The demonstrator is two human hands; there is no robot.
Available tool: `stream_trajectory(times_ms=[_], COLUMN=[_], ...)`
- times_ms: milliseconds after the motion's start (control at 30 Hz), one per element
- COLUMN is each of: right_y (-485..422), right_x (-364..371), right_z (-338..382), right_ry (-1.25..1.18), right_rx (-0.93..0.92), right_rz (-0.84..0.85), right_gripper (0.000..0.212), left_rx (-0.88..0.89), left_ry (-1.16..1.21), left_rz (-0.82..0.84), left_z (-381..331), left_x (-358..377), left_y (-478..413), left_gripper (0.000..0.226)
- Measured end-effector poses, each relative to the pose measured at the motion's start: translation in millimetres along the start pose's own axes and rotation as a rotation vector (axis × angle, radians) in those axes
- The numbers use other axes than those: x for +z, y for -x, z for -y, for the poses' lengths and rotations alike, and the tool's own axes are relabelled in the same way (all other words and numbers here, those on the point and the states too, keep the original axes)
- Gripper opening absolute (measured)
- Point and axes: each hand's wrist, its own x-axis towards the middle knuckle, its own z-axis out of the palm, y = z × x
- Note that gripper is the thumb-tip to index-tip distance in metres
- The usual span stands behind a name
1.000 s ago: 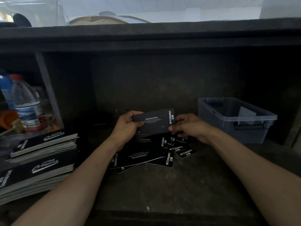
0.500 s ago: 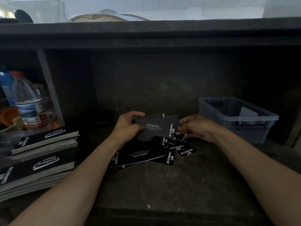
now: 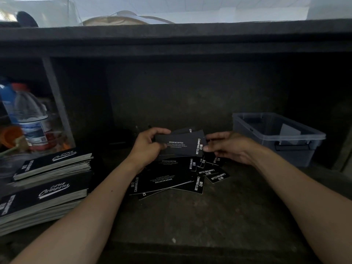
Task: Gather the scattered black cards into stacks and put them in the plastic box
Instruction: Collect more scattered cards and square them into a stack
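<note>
Over the middle of the shelf (image 3: 190, 216), straight out at twelve o'clock, I had a handful of cards (image 3: 181, 146) lifted clear of the pile. My left hand (image 3: 147, 144) was wrapped round its nine o'clock end, thumb over the top edge and fingers curled underneath. My right hand (image 3: 228, 147) pinched the three o'clock end between thumb and fingertips. One card poked out skewed behind the front one, so the bundle wasn't square.

The loose cards (image 3: 171, 178) lay fanned and overlapping on the shelf, just at six o'clock of the bundle, some turned the other way round. The box (image 3: 255, 138) sat off at two o'clock, well apart from the pile and open on top. Something pale leaned inside it, and I couldn't tell what. Booklets (image 3: 51, 164) were stacked at eight o'clock, with a bottle (image 3: 32, 119) at ten.

How would these handle? I judged them light and thin, stiff enough to hold flat by the ends, and probably slick face to face. A loose grip looked likely to let the bundle shear and spill. I reckoned the short ends were the place to hold, squeezing inward and tapping the long edge on the shelf to even them. For the flat ones, sliding a fingertip under an overhanging corner looked easier than picking straight down.
</note>
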Motion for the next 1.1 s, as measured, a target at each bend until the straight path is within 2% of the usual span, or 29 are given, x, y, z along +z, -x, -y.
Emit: stream_trajectory(times_ms=[100, 233, 300, 367, 433, 500, 533, 600, 667, 733, 800, 867, 1000, 1100], right_y=[0.1, -4.8, -9.2, -9.4, -4.4, 1.2, 2.8, 4.6, 2.2, 0.5, -0.8, -1.7, -1.2, 0.4], right_x=[-0.3, -1.6, -4.0, -6.7, -7.0, 1.8, 10.0, 27.4, 35.2, 31.6, 25.8, 18.7, 5.2, 9.7], right_z=[0.3, 4.8, 7.5, 12.8, 16.4, 14.4, 11.0, 4.4, 4.0, 5.5, 4.9, 2.5, 6.5, 3.3], right_ry=[-0.009, -0.253, -0.393, -0.499, -0.325, 0.014, 0.171, 0.313, 0.321, 0.306, 0.362, 0.494, 0.573, 0.663], right_rx=[-0.001, -0.021, -0.121, -0.346, -0.634, -0.823, -0.842, -0.791, -0.750, -0.709, -0.676, -0.631, -0.769, -0.804], right_rz=[0.001, -0.086, -0.129, -0.254, -0.419, -0.453, -0.407, -0.261, -0.190, -0.156, -0.151, -0.176, -0.291, -0.179], right_gripper=[0.037, 0.024, 0.020, 0.022, 0.025, 0.028, 0.034, 0.055, 0.074, 0.082, 0.076, 0.061, 0.044, 0.028], left_rx=[-0.017, -0.029, -0.029, -0.026, -0.029, -0.027, -0.021, -0.010, -0.003, 0.011, 0.037, 0.046, 0.040, 0.027], left_ry=[-0.003, -0.007, -0.011, -0.031, -0.023, 0.001, 0.002, -0.011, -0.025, -0.057, -0.094, -0.110, -0.118, -0.099], left_rz=[-0.003, -0.019, -0.021, -0.017, 0.010, 0.043, 0.055, 0.076, 0.089, 0.092, 0.079, 0.063, 0.050, 0.077], left_z=[1.1, -1.0, -2.4, -2.9, -3.9, -6.0, -7.1, -7.9, -5.8, -3.4, -1.3, -0.2, -0.3, -2.1], left_x=[-0.3, 0.5, 0.7, 0.2, 0.4, 2.4, 3.8, 5.2, 4.4, 3.0, 2.1, 2.5, 2.1, 2.2], left_y=[-1.8, -1.5, -0.3, 0.2, 1.6, 3.8, 4.9, 5.7, 5.4, 4.9, 3.9, 2.8, 1.9, 4.3], left_gripper=[0.048, 0.049, 0.048, 0.048, 0.048, 0.052, 0.056, 0.063, 0.061, 0.055, 0.049, 0.048, 0.058, 0.071])
